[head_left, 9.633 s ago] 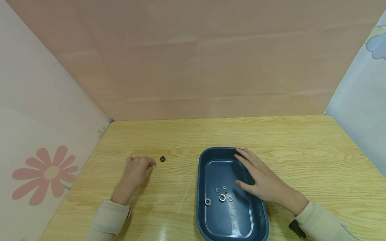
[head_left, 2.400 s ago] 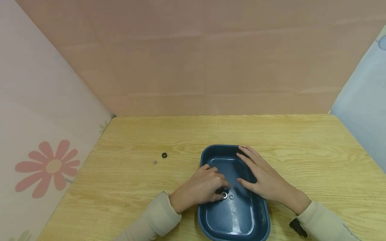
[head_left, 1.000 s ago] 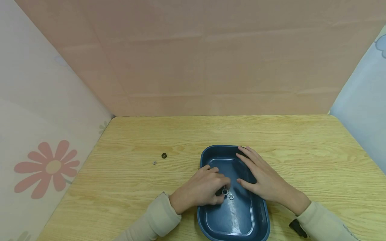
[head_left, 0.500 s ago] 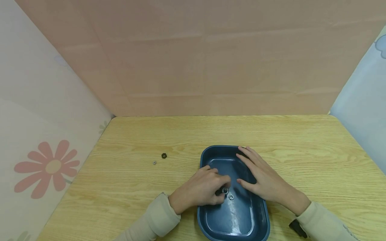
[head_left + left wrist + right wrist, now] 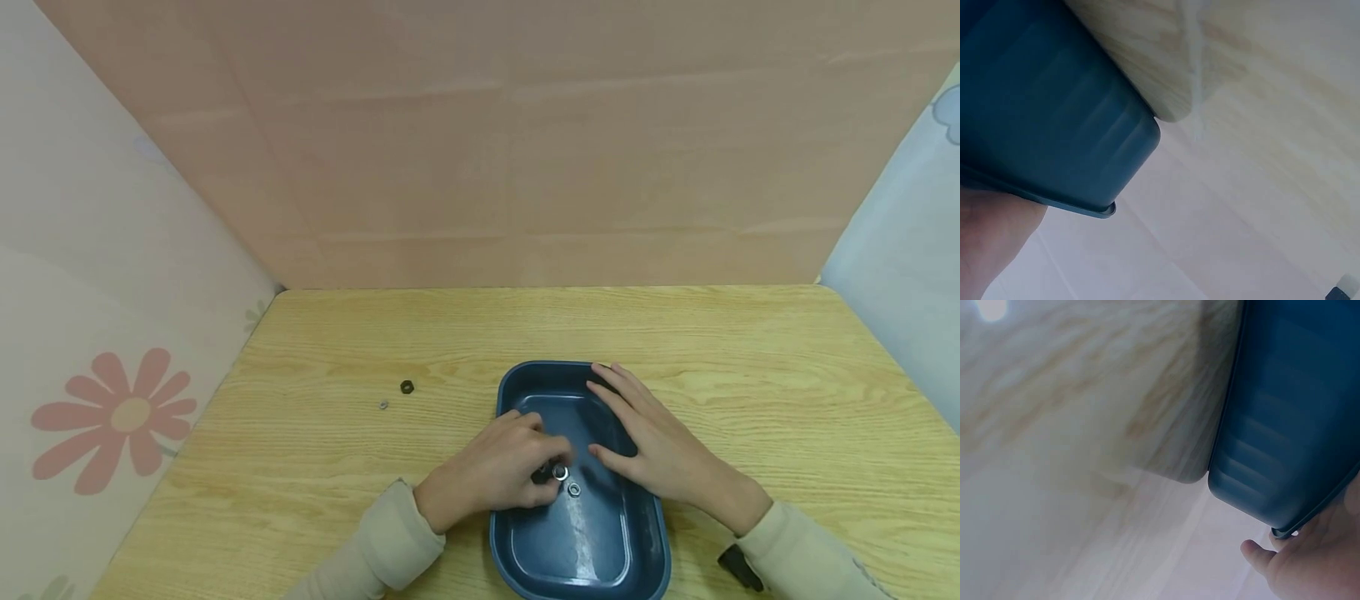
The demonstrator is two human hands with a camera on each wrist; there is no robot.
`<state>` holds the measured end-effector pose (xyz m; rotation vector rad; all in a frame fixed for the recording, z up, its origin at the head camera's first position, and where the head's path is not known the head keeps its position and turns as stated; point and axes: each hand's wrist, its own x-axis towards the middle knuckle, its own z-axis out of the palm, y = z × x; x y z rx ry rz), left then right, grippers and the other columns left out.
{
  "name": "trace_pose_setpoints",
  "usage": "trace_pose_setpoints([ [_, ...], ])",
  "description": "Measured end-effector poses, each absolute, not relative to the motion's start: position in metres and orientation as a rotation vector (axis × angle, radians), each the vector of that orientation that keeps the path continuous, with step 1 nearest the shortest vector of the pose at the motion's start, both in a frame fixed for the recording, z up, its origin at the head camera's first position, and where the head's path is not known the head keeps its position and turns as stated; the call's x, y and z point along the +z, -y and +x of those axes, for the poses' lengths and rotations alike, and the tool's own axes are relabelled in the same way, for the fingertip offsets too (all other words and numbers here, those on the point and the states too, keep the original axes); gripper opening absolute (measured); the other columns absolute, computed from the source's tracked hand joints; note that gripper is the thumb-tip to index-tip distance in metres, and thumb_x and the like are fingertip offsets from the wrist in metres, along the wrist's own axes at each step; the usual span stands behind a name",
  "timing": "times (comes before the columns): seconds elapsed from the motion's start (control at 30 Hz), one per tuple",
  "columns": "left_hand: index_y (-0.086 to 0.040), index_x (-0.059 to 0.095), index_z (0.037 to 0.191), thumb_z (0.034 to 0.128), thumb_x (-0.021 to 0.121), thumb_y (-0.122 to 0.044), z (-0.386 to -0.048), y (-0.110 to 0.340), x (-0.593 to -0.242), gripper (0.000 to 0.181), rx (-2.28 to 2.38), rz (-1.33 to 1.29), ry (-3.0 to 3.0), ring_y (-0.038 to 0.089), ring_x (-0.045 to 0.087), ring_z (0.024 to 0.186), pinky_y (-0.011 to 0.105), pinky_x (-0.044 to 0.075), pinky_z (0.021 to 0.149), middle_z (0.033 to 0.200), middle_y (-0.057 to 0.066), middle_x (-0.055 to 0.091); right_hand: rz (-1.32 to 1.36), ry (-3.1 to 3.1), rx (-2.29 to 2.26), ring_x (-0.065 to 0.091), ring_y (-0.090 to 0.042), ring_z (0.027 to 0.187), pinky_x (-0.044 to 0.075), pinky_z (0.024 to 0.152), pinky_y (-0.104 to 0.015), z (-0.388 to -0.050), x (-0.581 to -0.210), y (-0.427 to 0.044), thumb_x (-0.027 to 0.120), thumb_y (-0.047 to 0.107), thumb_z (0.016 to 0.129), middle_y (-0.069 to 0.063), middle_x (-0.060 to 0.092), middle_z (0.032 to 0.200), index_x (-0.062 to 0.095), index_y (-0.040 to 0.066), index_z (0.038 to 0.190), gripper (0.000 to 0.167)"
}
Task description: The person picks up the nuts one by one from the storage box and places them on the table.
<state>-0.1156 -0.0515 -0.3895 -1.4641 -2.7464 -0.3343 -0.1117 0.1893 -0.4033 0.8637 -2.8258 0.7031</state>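
A dark blue tray (image 5: 525, 533) lies on the wooden table. My left hand (image 5: 510, 462) reaches over its left rim, fingers curled down inside. Between thumb and index finger it pinches a larger silver nut (image 5: 560, 472); the fingertips are partly hidden. Just beside that is a smaller silver nut (image 5: 573, 490) on the tray floor. Anything else under the hand is out of sight. My right hand (image 5: 660, 446) rests on the right rim with its fingers spread. In the left wrist view, the tray's outer wall (image 5: 1079, 119) hides the fingertips.
On the table left of the tray lie a black nut (image 5: 407, 387) and a tiny silver nut (image 5: 383, 405). A beige panel (image 5: 510, 167) stands behind the table (image 5: 712, 333), with pale printed panels on both sides.
My left hand set the tiny silver nut near the black one and moved into the tray. In the last second, the larger nut shifted slightly away from me. The right hand stays put.
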Motion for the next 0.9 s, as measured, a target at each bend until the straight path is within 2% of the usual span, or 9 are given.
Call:
trace_pose_setpoints([
  [0.23,-0.025,0.072,0.103,0.0852,0.074,-0.028,-0.1161,0.0527,-0.3886,0.018,-0.386,-1.472,2.716,0.003,0.053,0.086,0.015,0.04,0.074,0.1,-0.015,0.072,0.871,2.817,0.7,0.02,-0.04,0.149,0.033,0.107,-0.065,-0.1126,-0.4028,-0.1894,0.073,0.032,0.089,-0.013,0.028,0.161,0.041,0.005,0.149,0.073],
  [0.57,-0.024,0.07,0.101,0.0851,0.075,-0.026,-0.1166,0.0535,-0.3866,0.017,-0.397,-1.476,2.678,0.003,0.048,0.081,0.013,0.035,0.071,0.098,-0.012,0.07,0.87,2.814,0.691,0.018,-0.037,0.151,0.033,0.108,-0.064,-0.1136,-0.404,-0.1903,0.073,0.032,0.089,-0.013,0.027,0.161,0.041,0.004,0.149,0.074],
  [0.9,-0.025,0.072,0.103,0.0851,0.075,-0.027,-0.1159,0.0555,-0.3867,0.019,-0.437,-1.435,2.706,0.003,0.049,0.082,0.013,0.034,0.07,0.094,-0.017,0.07,0.873,2.8,0.7,0.019,-0.038,0.151,0.033,0.107,-0.065,-0.1122,-0.4049,-0.1902,0.074,0.031,0.088,-0.014,0.029,0.161,0.041,0.004,0.148,0.073],
])
